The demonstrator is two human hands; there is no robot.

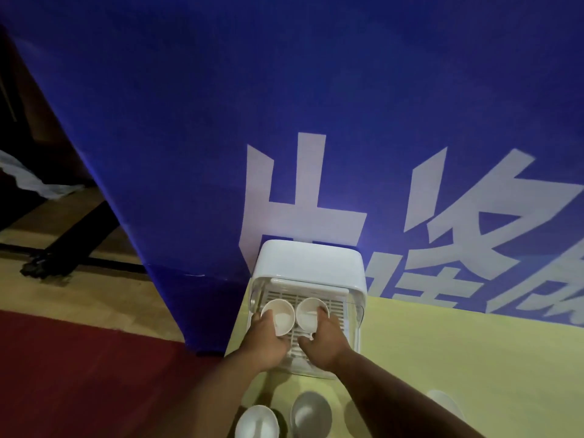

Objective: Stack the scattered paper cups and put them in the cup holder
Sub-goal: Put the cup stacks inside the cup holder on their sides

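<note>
A white box-shaped cup holder with a slatted tray stands on the yellow table against a blue banner. My left hand grips a white paper cup over the tray's left side. My right hand grips a second white paper cup just to the right of it. Both cups stand mouth up, side by side, rims nearly touching. Nearer me on the table stand two more paper cups, one to the left and one between my forearms. A third cup shows behind my right forearm.
The blue banner with large white characters rises right behind the holder. The table's left edge runs beside my left hand, with red carpet below. A dark stand foot rests on the wooden floor at the left.
</note>
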